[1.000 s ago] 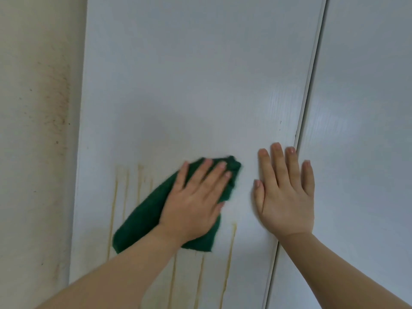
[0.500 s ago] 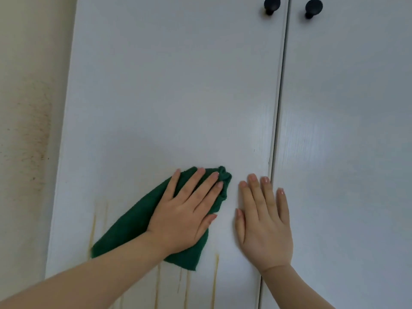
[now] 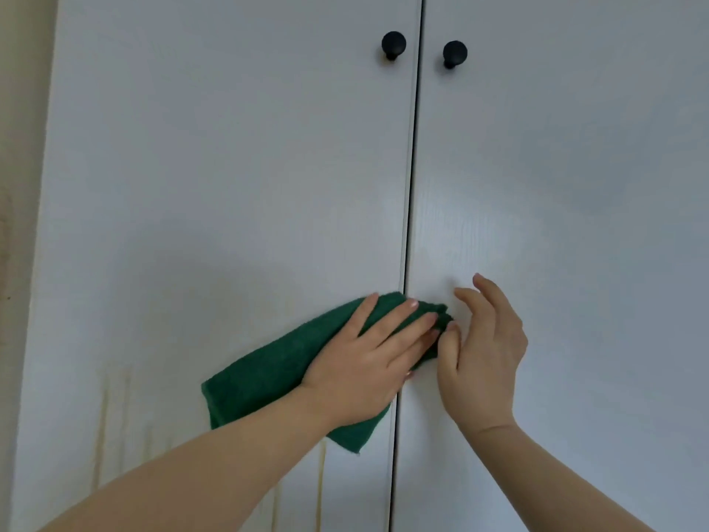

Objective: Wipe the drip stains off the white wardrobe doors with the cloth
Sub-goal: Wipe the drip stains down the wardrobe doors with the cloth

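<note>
While the left hand (image 3: pixel 364 366) lies flat on the green cloth (image 3: pixel 264 378), its fingers (image 3: pixel 399 320) are straight and spread, pressing the fabric against the left wardrobe door (image 3: pixel 230 186). From where I stand the cloth runs slantwise: its lower end hangs on the left door, and its bunched upper tip crosses the dark seam (image 3: pixel 410 205) onto the right wardrobe door (image 3: pixel 556 167). The right hand (image 3: pixel 483 359) is just beside that tip, thumb against the fabric. Its fingers (image 3: pixel 491 297) are loosely bent, apart and lifted off the panel; I cannot tell whether it actually pinches the cloth. Pale yellowish drip stains (image 3: pixel 104 412) run down the lower left part of the left door, well to the left of the cloth, and another streak (image 3: pixel 321 481) shows directly under the cloth's bottom corner. High up, two black round knobs (image 3: pixel 393 44) sit either side of the seam, one on each door. A beige wall (image 3: pixel 19 186) borders the wardrobe on the left.
</note>
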